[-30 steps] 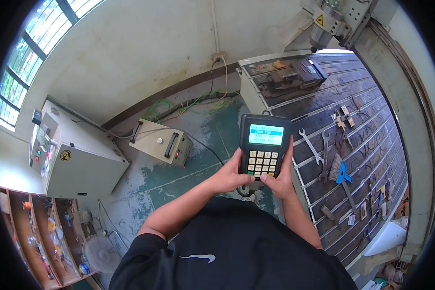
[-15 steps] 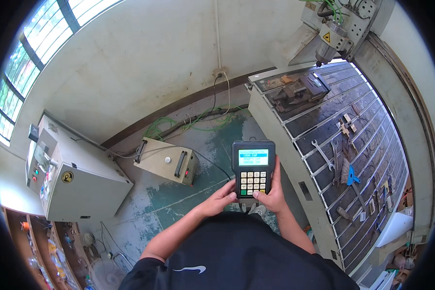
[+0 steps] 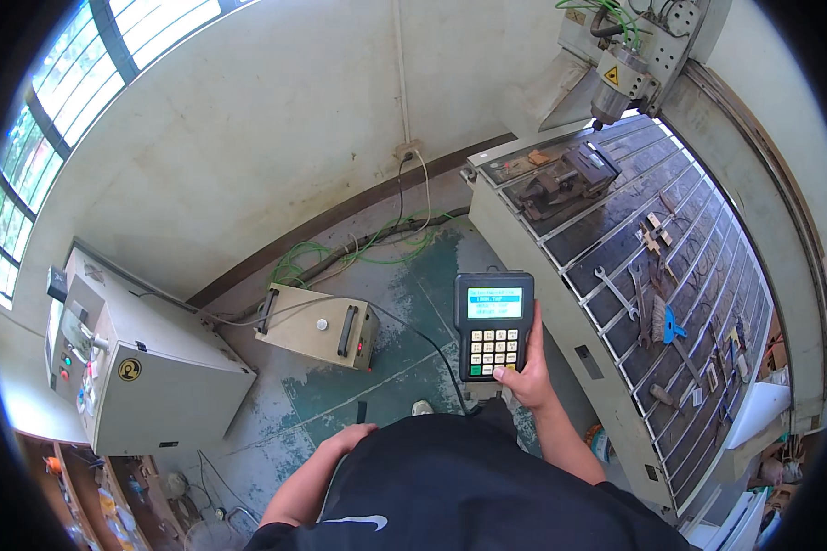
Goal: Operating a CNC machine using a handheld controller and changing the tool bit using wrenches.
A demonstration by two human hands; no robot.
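Note:
A black handheld controller [image 3: 494,326] with a lit screen and a keypad of pale keys is gripped in my right hand [image 3: 526,381]. The fingers wrap its right edge and back, and the thumb rests on the bottom row of keys. A black cable runs from the controller's underside toward the beige box. My left hand [image 3: 347,438] is low beside my shirt, away from the controller. Its fingers are mostly hidden against my body. A short dark strip [image 3: 362,411] shows just beyond it; whether the hand touches it I cannot tell.
To the right stands a slotted machine bed [image 3: 606,248] carrying a vise [image 3: 574,179], wrenches [image 3: 620,292] and a blue-handled brush [image 3: 673,326]. A spindle [image 3: 613,92] hangs above. The beige box [image 3: 312,323], green hoses [image 3: 294,266] and a grey cabinet [image 3: 170,367] are on the left.
My left hand has let go of the controller and moved down and left to my side. My right hand keeps the controller, which has shifted slightly right.

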